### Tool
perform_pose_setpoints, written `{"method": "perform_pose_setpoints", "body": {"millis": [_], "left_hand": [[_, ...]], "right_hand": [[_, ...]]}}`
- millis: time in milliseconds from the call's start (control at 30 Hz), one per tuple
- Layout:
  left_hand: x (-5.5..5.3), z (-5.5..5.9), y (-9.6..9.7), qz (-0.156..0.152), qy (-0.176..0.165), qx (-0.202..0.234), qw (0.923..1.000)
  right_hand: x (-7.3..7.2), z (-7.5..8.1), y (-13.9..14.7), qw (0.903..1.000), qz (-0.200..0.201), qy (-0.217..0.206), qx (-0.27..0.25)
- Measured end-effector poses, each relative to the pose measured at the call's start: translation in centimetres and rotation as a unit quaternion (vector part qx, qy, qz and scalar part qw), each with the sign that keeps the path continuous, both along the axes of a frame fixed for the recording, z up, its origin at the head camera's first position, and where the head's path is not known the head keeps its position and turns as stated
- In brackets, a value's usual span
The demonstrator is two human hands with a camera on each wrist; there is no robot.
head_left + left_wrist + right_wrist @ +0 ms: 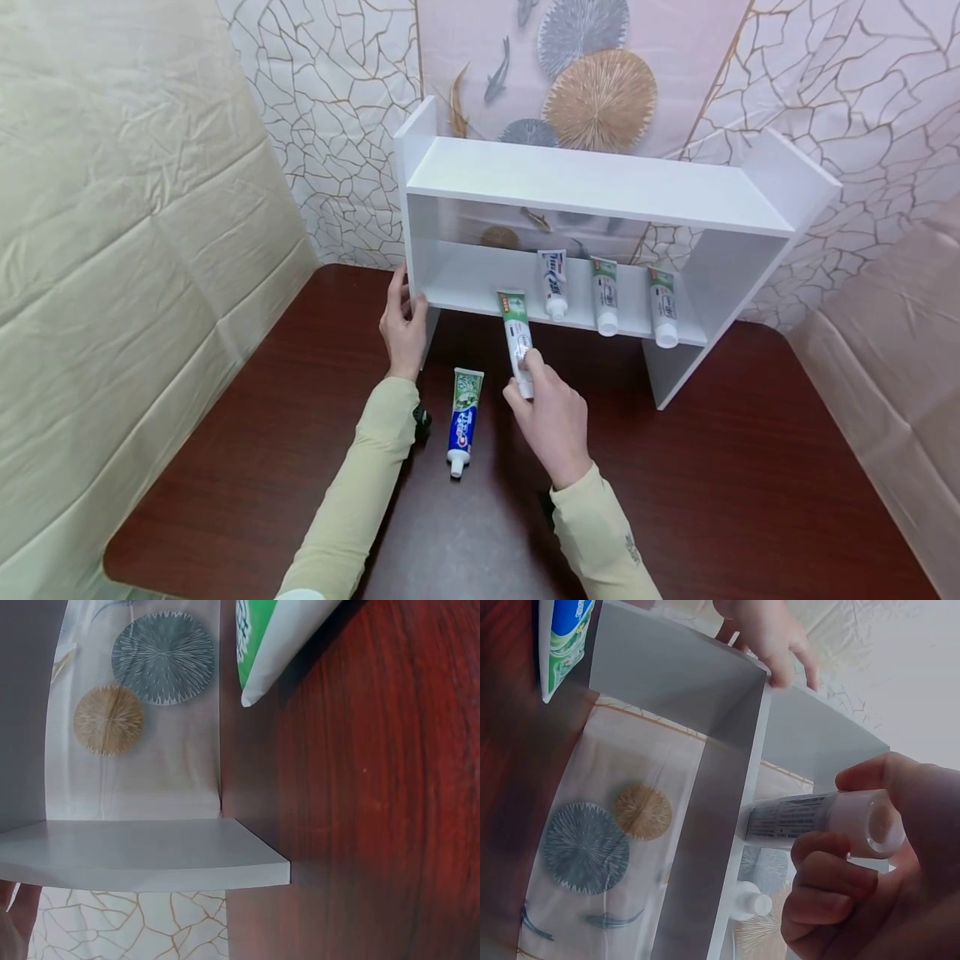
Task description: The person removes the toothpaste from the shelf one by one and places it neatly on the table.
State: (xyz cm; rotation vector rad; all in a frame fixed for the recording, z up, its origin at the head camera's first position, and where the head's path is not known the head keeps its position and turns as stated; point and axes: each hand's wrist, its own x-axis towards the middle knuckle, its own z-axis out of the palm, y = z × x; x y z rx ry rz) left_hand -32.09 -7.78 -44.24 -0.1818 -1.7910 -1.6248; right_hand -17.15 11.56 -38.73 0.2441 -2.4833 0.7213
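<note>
We see a white shelf unit on a dark red tabletop. At the unit's left side, the person's left hand holds the panel, thumb at the front edge. In front of the unit, the right hand has its grip clamped on the cap end of a green-and-white tube; the flat end points over the unit's middle board. Further right on that board lie three tubes; a blue-and-green tube lies before the unit. We judge that releasing the held tube too near the board's edge could drop it, and drifting rightward could knock its neighbour.
</note>
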Motion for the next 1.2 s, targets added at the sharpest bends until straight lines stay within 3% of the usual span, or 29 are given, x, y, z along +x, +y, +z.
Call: {"method": "perform_pose_setpoints", "body": {"millis": [300, 667, 1000, 1200], "left_hand": [[-0.1, 0.2, -0.4, -0.001, -0.006, 0.006, 1.0], [-0.1, 0.3, -1.4, -0.049, -0.042, -0.017, 0.9978], [0.2, 0.6, -1.6, -0.028, -0.031, -0.095, 0.9945], [0.1, 0.9, -1.7, -0.002, -0.01, -0.145, 0.9893]], "right_hand": [[1.1, -0.1, 0.7, 0.9999, 0.006, -0.011, 0.007], [2.0, 0.6, 1.2, 0.9994, 0.013, -0.03, 0.008], [3.9, 1.6, 1.7, 0.9973, -0.011, -0.069, -0.02], [4.6, 0.6, 2.2, 0.9939, -0.015, -0.107, -0.02]]}}
